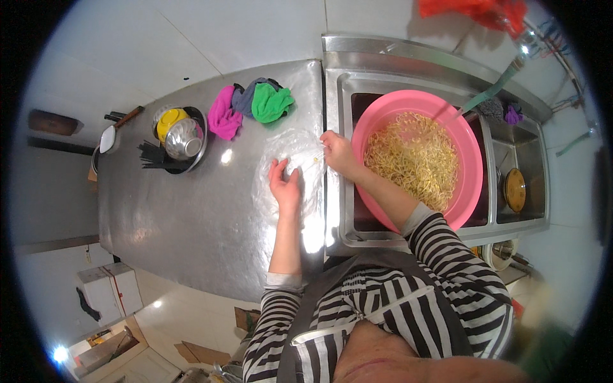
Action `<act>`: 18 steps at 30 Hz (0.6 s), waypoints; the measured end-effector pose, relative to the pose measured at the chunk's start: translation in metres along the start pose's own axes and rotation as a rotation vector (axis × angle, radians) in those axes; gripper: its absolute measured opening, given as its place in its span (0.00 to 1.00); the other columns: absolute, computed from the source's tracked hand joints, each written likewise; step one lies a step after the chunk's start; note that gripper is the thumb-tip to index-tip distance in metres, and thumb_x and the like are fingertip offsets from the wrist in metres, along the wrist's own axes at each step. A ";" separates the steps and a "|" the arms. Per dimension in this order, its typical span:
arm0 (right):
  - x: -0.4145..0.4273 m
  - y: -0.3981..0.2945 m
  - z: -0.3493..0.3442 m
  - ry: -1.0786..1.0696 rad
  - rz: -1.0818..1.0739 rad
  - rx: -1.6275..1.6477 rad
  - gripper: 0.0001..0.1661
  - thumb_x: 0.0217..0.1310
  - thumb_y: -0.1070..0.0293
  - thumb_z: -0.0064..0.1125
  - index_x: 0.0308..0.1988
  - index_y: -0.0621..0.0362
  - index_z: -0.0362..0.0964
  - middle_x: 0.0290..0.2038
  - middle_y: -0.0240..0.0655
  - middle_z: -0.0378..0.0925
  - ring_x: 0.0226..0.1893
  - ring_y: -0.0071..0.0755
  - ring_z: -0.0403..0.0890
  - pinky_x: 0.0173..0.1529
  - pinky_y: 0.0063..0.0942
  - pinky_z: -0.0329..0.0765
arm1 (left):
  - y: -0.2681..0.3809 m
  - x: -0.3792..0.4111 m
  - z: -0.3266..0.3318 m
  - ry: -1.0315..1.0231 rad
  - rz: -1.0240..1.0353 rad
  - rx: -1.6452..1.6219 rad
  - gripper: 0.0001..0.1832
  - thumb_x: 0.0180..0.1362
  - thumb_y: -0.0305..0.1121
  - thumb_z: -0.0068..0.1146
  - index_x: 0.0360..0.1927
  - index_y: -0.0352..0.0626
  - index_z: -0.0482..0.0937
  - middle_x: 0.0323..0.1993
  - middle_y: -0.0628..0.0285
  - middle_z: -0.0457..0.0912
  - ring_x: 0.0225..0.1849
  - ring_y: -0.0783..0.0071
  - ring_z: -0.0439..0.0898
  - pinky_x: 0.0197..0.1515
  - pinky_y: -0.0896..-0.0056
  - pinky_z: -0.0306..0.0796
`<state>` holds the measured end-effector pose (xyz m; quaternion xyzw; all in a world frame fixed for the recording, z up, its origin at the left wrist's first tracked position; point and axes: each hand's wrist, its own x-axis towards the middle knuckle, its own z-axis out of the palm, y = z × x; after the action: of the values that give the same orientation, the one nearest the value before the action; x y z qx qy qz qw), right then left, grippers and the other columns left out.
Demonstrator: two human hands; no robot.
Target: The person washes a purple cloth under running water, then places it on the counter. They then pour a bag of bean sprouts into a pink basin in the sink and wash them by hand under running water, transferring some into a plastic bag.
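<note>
A crumpled clear plastic bag (306, 191) lies on the steel table at its right end, beside the sink. Over the bag is my left hand (286, 184), its fingers spread and slightly curled. My right hand (337, 152) pinches the bag's upper right edge between thumb and fingers, close to the gap between table and sink. A small yellow bit (316, 160) shows on the plastic. Under my right forearm, a large pink plastic basin (471, 167) rests over the sink, filled with bean sprouts (414, 163) in water. A green hose (493, 91) points down into the basin.
Pink, grey and green cloths (270, 102) lie at the table's back. Farther left stand stacked bowls (183, 139) in a larger bowl, with black sticks or strips beside them. A yellowish dish (515, 190) sits in the right sink compartment. A red plastic bag (479, 12) hangs above.
</note>
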<state>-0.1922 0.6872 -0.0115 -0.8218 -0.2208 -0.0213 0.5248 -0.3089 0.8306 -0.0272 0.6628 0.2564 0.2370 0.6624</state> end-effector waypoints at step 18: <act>0.009 -0.049 -0.026 -0.101 -0.384 0.027 0.08 0.42 0.70 0.64 0.28 0.55 0.74 0.29 0.33 0.72 0.35 0.40 0.74 0.41 0.36 0.68 | 0.023 -0.013 0.007 -0.023 0.011 0.161 0.20 0.48 0.18 0.58 0.47 0.42 0.78 0.66 0.49 0.58 0.67 0.59 0.60 0.54 0.69 0.70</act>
<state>-0.1981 0.6853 0.0445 -0.7577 -0.3997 -0.0766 0.5102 -0.3136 0.8164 -0.0035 0.7180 0.2633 0.2118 0.6085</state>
